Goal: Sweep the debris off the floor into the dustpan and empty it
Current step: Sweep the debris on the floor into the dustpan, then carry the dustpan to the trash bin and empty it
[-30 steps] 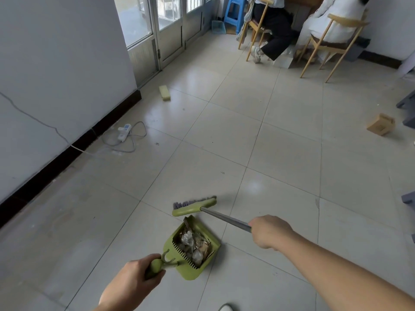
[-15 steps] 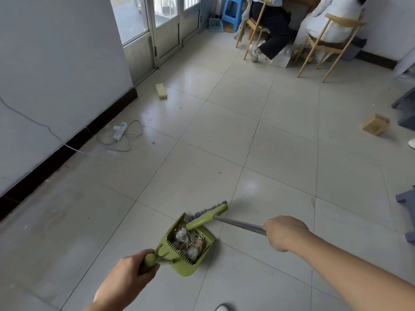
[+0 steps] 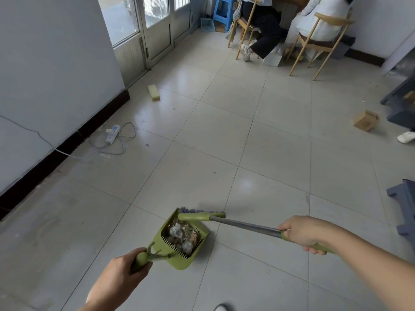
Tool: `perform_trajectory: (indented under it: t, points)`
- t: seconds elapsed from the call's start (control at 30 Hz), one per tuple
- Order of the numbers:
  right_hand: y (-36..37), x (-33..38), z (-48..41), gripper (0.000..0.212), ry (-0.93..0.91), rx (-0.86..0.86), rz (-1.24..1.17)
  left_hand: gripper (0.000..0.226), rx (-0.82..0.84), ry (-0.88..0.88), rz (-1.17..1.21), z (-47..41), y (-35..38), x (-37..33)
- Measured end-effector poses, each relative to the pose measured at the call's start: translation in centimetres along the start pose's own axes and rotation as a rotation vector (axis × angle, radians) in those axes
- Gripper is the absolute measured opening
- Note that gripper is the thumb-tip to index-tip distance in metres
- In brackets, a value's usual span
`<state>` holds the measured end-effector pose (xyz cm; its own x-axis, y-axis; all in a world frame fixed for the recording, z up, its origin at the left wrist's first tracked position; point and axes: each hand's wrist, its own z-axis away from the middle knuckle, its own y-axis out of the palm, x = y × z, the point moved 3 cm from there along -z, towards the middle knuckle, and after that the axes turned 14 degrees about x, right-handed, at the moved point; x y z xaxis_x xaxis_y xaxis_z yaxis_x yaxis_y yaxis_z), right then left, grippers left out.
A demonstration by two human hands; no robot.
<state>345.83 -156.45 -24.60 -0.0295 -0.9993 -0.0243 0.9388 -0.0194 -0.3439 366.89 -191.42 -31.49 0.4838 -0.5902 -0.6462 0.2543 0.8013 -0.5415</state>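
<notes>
A green dustpan (image 3: 179, 259) sits low over the tiled floor near the bottom centre, holding crumpled foil and wrapper debris (image 3: 183, 235). My left hand (image 3: 121, 277) grips the dustpan's green handle. My right hand (image 3: 303, 234) grips the broom handle where the metal shaft meets its green grip. The broom's green head (image 3: 201, 216), with purple bristles, lies across the dustpan's far open edge.
A power strip with white cable (image 3: 112, 133) lies by the left wall. A yellow sponge (image 3: 153, 92) is near the glass doors. A small cardboard box (image 3: 366, 120) lies right. Grey furniture (image 3: 404, 205) stands at the right edge. Seated people on wooden chairs (image 3: 323, 39) are at the back.
The broom head has swung from the dustpan's left front corner across to its far edge. Both hands and the dustpan have shifted slightly as the view moved forward.
</notes>
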Motion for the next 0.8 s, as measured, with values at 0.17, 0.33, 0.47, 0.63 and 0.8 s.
perform_trajectory:
  t: [0.17, 0.33, 0.47, 0.63, 0.8]
  points:
    - [-0.3, -0.1, 0.4, 0.046, -0.014, 0.018, -0.042, 0.012, -0.024, -0.008, 0.031, 0.1, 0.2, -0.8]
    - [1.3, 0.0, 0.8, 0.044, -0.045, 0.088, -0.148, 0.012, -0.021, 0.02, 0.026, 0.1, 0.5, -1.7]
    - [2.2, 0.8, 0.6, 0.036, -0.017, 0.145, -0.296, 0.013, -0.036, 0.046, 0.019, 0.1, 0.4, -2.9]
    - [2.5, 2.3, 2.6, 0.009, -0.11, 0.236, -0.515, 0.013, -0.04, 0.052, 0.025, 0.1, 0.3, -4.4]
    - [1.6, 2.9, 3.4, 0.016, -0.246, 0.264, -0.721, 0.01, -0.047, 0.083, 0.012, -0.2, -0.1, -6.4]
